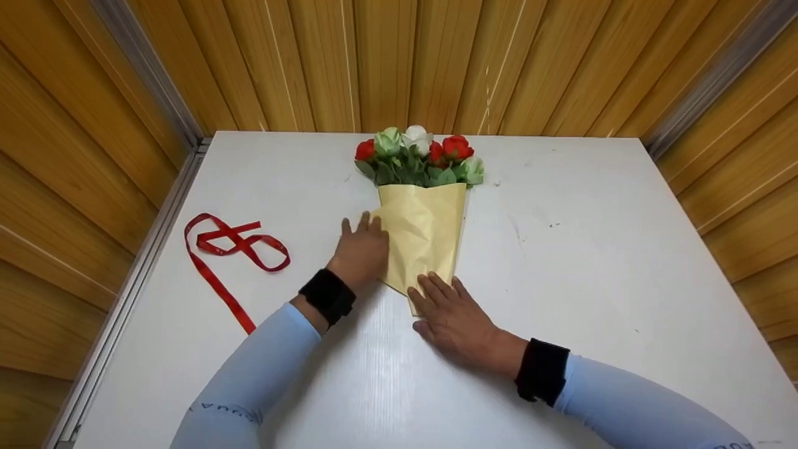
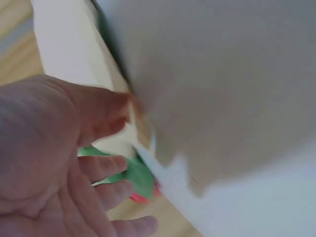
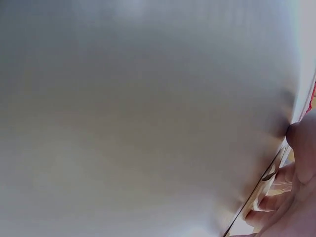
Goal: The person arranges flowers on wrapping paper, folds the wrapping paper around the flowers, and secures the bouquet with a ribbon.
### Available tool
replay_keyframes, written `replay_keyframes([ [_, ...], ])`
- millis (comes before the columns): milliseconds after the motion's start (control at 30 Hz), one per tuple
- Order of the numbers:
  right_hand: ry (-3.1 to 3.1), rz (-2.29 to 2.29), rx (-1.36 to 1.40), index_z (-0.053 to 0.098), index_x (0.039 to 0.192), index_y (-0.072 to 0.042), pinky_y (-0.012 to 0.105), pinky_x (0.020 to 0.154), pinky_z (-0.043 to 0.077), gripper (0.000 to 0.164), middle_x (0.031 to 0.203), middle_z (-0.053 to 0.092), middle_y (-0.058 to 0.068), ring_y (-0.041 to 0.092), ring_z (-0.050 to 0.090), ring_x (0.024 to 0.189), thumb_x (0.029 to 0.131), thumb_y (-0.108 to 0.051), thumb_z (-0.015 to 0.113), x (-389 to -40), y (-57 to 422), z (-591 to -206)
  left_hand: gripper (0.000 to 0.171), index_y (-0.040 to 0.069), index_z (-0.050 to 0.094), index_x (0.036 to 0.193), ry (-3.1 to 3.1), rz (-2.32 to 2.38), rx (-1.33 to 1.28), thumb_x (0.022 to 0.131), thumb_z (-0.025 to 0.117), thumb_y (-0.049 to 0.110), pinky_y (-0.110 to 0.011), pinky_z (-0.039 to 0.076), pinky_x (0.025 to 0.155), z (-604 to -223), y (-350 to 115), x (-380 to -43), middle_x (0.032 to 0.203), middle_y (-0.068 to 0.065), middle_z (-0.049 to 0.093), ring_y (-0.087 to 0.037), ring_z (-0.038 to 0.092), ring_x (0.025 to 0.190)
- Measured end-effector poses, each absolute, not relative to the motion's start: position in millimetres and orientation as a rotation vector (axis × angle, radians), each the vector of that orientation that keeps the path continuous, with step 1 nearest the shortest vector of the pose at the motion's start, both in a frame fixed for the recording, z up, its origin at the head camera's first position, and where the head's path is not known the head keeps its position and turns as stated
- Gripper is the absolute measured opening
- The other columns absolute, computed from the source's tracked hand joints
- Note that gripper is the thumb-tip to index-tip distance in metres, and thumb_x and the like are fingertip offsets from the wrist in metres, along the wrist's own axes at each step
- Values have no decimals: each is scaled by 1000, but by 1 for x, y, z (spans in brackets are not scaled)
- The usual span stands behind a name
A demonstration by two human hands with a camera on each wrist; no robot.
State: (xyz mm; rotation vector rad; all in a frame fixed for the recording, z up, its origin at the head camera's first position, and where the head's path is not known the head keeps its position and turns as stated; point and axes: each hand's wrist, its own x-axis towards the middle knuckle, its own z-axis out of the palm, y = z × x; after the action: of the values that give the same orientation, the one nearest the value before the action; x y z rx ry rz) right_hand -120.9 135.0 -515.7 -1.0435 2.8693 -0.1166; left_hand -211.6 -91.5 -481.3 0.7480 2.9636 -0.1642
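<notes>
A bouquet of red, white and pale green roses [image 1: 416,142] lies on the table, its stems wrapped in yellowish paper [image 1: 419,234]. My left hand [image 1: 363,252] is at the paper's left edge with fingers extended. In the left wrist view, the thumb of that left hand [image 2: 54,158] touches the paper edge and its fingers spread beside green leaves [image 2: 140,177]. Across the lower end of the wrapping, my right hand [image 1: 458,321] rests with straight fingers. The right wrist view catches only part of the right hand [image 3: 291,197], at the paper's edge.
A long red ribbon [image 1: 212,280] lies in loose loops on the white table [image 1: 580,249], left of the bouquet; my left sleeve is beside its lower end. Wood-patterned panels [image 1: 386,62] stand behind the table and along both sides.
</notes>
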Motion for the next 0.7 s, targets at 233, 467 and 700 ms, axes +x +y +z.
replay_keyframes([
  [233,2850,-107,-1038,38,164,-10,64,126,23,63,171,31,19,37,25,160,112,-45,41,-123,133,-511,51,-5,45,156,2841,-253,939,110,43,18,-53,49,112,-476,-78,-133,162,-23,46,-34,46,151],
  [467,2865,-80,-1066,40,163,-9,65,125,25,62,170,33,19,39,27,160,112,-44,42,-122,136,-509,45,-6,57,145,2965,-289,883,108,50,18,-50,58,97,-479,-77,-142,145,-19,61,-31,60,132],
  [700,2872,-101,-1087,41,162,-8,65,123,27,61,168,37,21,40,30,158,112,-42,44,-122,139,-512,21,-4,68,114,3209,-155,760,104,56,11,-42,60,70,-490,-83,-194,104,-18,63,-30,63,96],
])
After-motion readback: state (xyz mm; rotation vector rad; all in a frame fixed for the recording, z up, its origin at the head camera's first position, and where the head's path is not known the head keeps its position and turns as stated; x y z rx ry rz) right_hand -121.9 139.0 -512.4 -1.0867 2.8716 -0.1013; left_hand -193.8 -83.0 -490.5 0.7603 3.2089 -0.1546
